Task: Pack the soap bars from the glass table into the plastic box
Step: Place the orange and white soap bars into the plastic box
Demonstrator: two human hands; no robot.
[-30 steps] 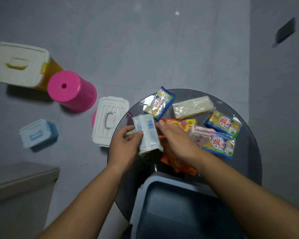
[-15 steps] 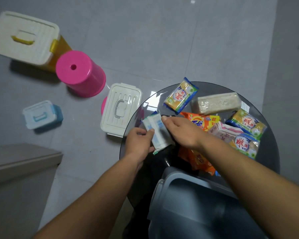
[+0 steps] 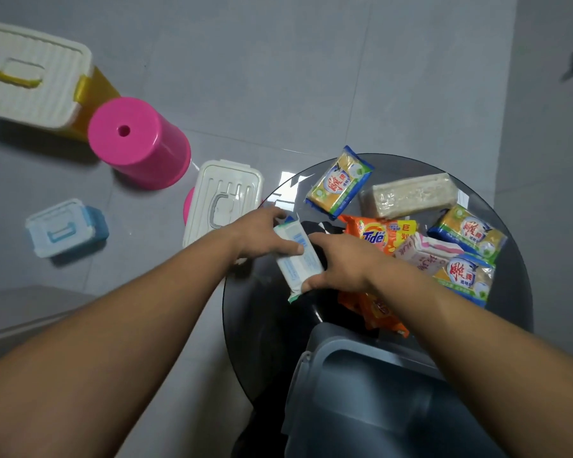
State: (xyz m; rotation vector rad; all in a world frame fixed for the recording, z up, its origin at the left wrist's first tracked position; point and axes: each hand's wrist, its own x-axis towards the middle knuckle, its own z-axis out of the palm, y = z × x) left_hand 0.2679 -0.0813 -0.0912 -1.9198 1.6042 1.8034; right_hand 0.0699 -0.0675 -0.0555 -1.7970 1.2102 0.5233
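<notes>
Both hands hold a white-and-blue wrapped soap bar point(image 3: 299, 259) above the left part of the round dark glass table point(image 3: 265, 325). My left hand point(image 3: 265, 238) grips its upper left edge and my right hand point(image 3: 341, 262) grips its right side. On the table lie several more wrapped soaps: a yellow-green one point(image 3: 339, 181), a pale plain bar point(image 3: 409, 200), an orange Tide bar point(image 3: 382, 236), a pink-white one point(image 3: 425, 254) and two more yellow-green ones point(image 3: 470, 233) point(image 3: 462, 279). The open grey plastic box point(image 3: 377, 401) sits at the table's near edge, under my right forearm.
On the grey tiled floor to the left stand a white lidded box point(image 3: 222, 200), a pink upturned stool point(image 3: 139, 143), a small blue box point(image 3: 65, 228) and a large white-lidded yellow box point(image 3: 30, 76). A grey cabinet corner point(image 3: 20, 312) is at lower left.
The view has shifted. Both hands have kept hold of the white-and-blue soap bar and turned it more lengthwise, bringing it slightly nearer the grey box.
</notes>
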